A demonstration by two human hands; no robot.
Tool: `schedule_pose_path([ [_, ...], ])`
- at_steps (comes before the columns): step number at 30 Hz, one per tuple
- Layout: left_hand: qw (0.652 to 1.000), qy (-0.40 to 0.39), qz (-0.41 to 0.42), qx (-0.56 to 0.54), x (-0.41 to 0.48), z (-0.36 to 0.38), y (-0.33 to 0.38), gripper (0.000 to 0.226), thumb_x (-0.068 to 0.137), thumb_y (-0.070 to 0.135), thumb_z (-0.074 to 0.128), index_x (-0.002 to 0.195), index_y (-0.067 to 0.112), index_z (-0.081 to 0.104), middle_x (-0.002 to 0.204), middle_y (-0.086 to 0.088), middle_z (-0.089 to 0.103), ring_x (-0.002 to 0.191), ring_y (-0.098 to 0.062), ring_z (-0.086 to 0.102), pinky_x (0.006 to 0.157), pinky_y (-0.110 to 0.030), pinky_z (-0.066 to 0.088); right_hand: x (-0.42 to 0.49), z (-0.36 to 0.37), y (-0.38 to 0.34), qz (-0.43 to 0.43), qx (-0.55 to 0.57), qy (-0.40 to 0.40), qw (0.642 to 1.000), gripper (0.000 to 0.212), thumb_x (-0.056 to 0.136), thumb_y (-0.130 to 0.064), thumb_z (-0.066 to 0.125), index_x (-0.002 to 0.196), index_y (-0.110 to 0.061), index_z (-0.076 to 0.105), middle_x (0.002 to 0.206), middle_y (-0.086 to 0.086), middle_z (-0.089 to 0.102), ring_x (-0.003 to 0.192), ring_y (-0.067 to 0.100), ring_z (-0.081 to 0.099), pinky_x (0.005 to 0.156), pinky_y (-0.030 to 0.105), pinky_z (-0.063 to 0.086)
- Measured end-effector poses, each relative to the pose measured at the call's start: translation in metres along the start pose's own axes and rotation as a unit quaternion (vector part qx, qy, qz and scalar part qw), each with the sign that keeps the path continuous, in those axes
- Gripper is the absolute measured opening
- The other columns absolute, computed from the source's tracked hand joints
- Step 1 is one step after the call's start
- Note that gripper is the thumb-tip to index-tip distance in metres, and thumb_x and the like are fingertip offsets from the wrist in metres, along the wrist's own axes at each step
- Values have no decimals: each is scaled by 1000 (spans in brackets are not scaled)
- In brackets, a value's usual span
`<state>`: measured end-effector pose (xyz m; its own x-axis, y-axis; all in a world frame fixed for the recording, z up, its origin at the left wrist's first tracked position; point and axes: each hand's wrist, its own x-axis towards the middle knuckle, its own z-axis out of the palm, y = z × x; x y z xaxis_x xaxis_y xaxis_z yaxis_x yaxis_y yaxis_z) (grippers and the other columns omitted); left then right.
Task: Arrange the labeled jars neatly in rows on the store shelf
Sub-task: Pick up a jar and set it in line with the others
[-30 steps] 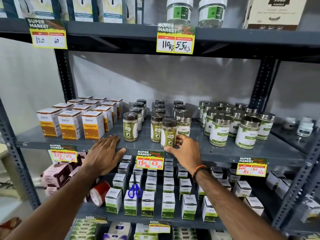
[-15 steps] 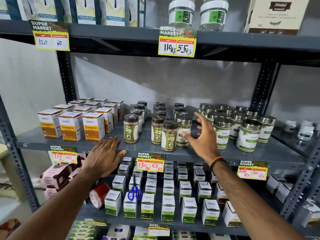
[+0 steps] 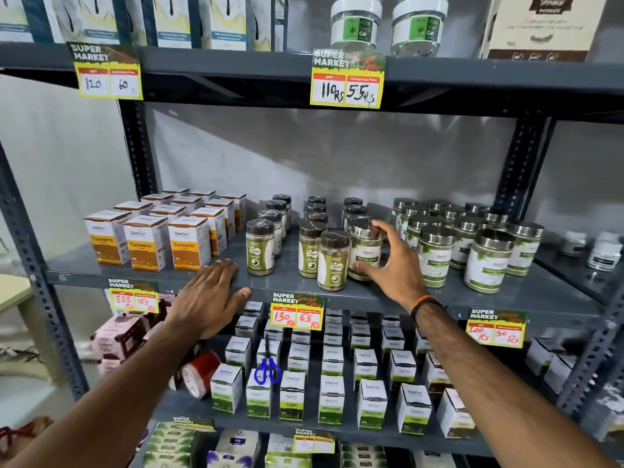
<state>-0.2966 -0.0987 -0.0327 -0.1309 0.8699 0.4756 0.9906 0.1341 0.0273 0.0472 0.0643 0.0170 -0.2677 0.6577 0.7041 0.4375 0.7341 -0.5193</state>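
On the grey middle shelf (image 3: 439, 295) stand rows of dark-lidded Gaska jars; the front ones are at left (image 3: 260, 247), middle (image 3: 311, 249) and right (image 3: 333, 261). A silver-lidded Moringa jar (image 3: 364, 252) stands among them, just right of the front Gaska jar. My right hand (image 3: 393, 265) wraps around it, thumb low in front and fingers on its lid and right side. More silver-lidded Moringa jars (image 3: 435, 256) stand in rows further right. My left hand (image 3: 211, 295) lies flat on the shelf's front edge, fingers apart, holding nothing.
Turmeric boxes (image 3: 189, 243) fill the shelf's left part. Small white jars (image 3: 604, 253) sit at far right. Below are rows of white-green boxes (image 3: 331, 403) and blue scissors (image 3: 267, 369). Yellow price tags (image 3: 297, 314) hang on the shelf edges. Gel jars (image 3: 354, 21) stand above.
My right hand left the front Gaska jar, swung right with open fingers, then closed around the silver-lidded Moringa jar. My left hand stayed on the shelf edge.
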Motion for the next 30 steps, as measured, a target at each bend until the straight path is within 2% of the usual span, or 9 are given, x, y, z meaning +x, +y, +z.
schedule_pose_path([
  [5, 1000, 25, -3, -17, -16, -29, 23, 85, 100, 68, 19, 157, 6, 31, 163, -17, 35, 151, -28, 30, 124, -44, 23, -7, -35, -14, -5, 9, 16, 1000, 90, 69, -32, 94, 144, -38, 43, 126, -12, 61, 107, 8, 58, 85, 8, 39],
  [12, 994, 98, 41, -28, -23, -85, 88, 82, 101, 67, 20, 158, 9, 27, 164, -16, 32, 152, -28, 27, 126, -45, 19, -17, -102, -37, -16, 4, 62, 998, 86, 67, -33, 91, 141, -41, 47, 120, -13, 64, 100, 3, 59, 81, 3, 38],
  [15, 990, 129, 56, -24, -13, -106, 127, 83, 101, 68, 20, 158, 9, 27, 164, -17, 32, 152, -29, 27, 124, -40, 14, -19, -137, -34, -21, -5, 75, 997, 87, 68, -33, 91, 142, -42, 45, 121, -10, 65, 101, 7, 60, 87, 16, 45],
  [18, 986, 139, 92, -18, 4, -114, 170, 82, 102, 66, 24, 157, 5, 30, 162, -19, 35, 152, -31, 28, 126, -43, 17, -21, -171, -23, -22, -19, 85, 996, 87, 69, -33, 91, 143, -40, 46, 121, -8, 66, 103, 11, 61, 91, 26, 48],
  [22, 983, 140, 118, -26, 23, -105, 230, 74, 103, 56, 37, 156, 4, 32, 161, -19, 37, 151, -32, 30, 126, -42, 17, -25, -214, 4, -5, -35, 98, 995, 87, 69, -35, 91, 142, -44, 45, 124, -6, 66, 108, 12, 60, 95, 28, 47],
  [26, 983, 107, 152, -11, 42, -80, 275, 78, 103, 59, 31, 156, 3, 30, 161, -19, 37, 150, -31, 30, 125, -44, 19, -27, -249, 35, 13, -63, 117, 991, 90, 69, -34, 92, 144, -43, 43, 129, -7, 64, 111, 13, 59, 99, 33, 48],
  [30, 986, 69, 148, -33, 57, -47, 301, 80, 102, 63, 27, 155, 3, 33, 160, -18, 38, 149, -31, 32, 124, -43, 23, -31, -271, 72, 39, -78, 132, 987, 89, 69, -34, 92, 142, -45, 44, 126, -8, 65, 109, 13, 61, 98, 37, 51],
])
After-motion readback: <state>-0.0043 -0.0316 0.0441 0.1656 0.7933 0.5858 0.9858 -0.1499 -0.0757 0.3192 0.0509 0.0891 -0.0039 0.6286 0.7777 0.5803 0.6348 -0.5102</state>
